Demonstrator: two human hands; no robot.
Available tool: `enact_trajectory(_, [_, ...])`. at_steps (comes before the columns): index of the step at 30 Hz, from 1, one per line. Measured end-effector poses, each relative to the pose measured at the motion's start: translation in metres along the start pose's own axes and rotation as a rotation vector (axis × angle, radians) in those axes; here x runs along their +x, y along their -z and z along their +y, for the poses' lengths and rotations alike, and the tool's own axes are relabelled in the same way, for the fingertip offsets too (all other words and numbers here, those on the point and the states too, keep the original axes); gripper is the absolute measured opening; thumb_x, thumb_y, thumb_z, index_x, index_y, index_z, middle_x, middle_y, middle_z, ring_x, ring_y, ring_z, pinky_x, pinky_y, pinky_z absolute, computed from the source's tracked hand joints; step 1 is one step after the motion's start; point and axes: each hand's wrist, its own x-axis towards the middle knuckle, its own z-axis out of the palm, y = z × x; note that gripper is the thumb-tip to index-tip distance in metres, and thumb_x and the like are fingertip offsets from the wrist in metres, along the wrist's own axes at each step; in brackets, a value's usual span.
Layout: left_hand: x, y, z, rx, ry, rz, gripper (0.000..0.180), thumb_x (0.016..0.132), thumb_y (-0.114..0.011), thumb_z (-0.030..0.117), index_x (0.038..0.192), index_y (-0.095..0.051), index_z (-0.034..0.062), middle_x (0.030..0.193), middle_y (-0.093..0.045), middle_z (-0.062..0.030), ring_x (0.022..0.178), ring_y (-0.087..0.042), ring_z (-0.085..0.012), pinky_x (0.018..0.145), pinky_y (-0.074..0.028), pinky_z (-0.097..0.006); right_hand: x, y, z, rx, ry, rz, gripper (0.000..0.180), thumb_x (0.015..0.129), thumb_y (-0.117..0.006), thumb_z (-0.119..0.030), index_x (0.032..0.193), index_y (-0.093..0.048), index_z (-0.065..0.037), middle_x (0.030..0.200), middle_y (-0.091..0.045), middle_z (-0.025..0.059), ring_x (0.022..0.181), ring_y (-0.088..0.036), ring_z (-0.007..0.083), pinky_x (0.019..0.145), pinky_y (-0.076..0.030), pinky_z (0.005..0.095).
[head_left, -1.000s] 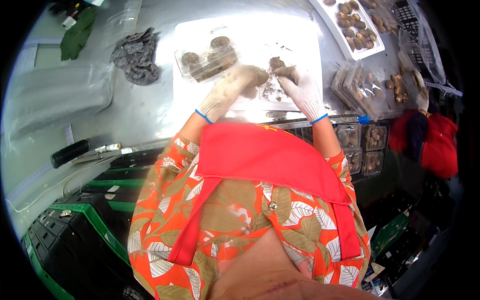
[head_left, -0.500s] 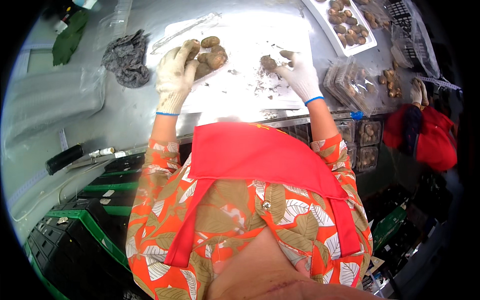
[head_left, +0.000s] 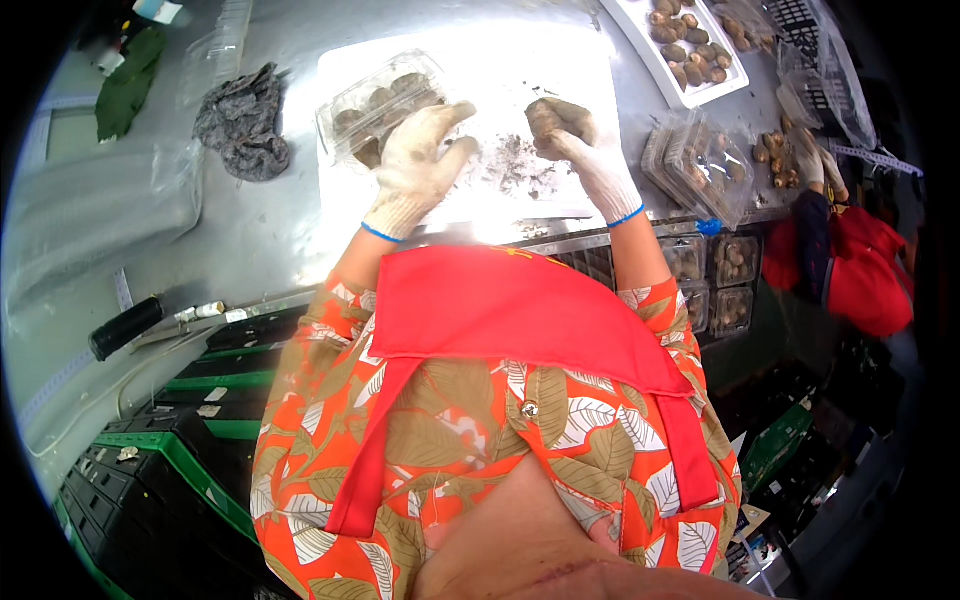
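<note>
My left hand (head_left: 418,168), in a white knit glove, sits beside a clear plastic clamshell box (head_left: 335,100). Its thumb and fingers are apart with nothing between them. Inside the box are several brown taro roots (head_left: 381,98), seen through the plastic, which now covers them. My right hand (head_left: 592,155), gloved the same way, is closed round a single small taro (head_left: 543,118) above the white board (head_left: 500,75). Dark soil crumbs (head_left: 515,165) lie scattered on the board between my hands.
A white foam tray of taro (head_left: 690,95) stands at the back right, near stacked clear boxes (head_left: 700,165) and loose taro (head_left: 775,155). A grey rag (head_left: 243,125) lies at left. Another person's gloved hands (head_left: 815,165) work at the far right. Black-green crates (head_left: 150,470) stand below.
My left hand has moved right and nearer me, off the taro. Clear plastic now covers the taro. My right hand has tilted its taro upright.
</note>
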Motion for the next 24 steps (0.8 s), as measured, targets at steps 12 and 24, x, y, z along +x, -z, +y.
enact_trajectory(12, [0.018, -0.028, 0.043, -0.41, 0.307, -0.176, 0.066, 0.086, -0.078, 0.019, 0.142, -0.052, -0.0036, 0.136, -0.062, -0.0211, 0.129, -0.059, -0.0278, 0.109, -0.047, -0.036, -0.007, -0.018, 0.026, 0.626, 0.03, -0.133, 0.056, 0.101, -0.061, -0.032, 0.14, -0.05, 0.006, 0.125, -0.062, 0.0151, 0.107, -0.065, 0.0235, 0.083, -0.059, 0.0365])
enact_trajectory(24, [0.011, -0.04, 0.024, -1.179, 0.478, -0.372, 0.057, 0.097, -0.064, 0.017, 0.147, -0.044, -0.0016, 0.13, -0.06, -0.0146, 0.123, -0.06, -0.0253, 0.106, -0.05, -0.044, -0.016, -0.036, -0.029, -0.3, 0.023, 0.327, 0.032, 0.101, -0.057, -0.025, 0.103, -0.071, 0.003, 0.078, -0.069, 0.0088, 0.065, -0.064, 0.0127, 0.058, -0.052, 0.0266])
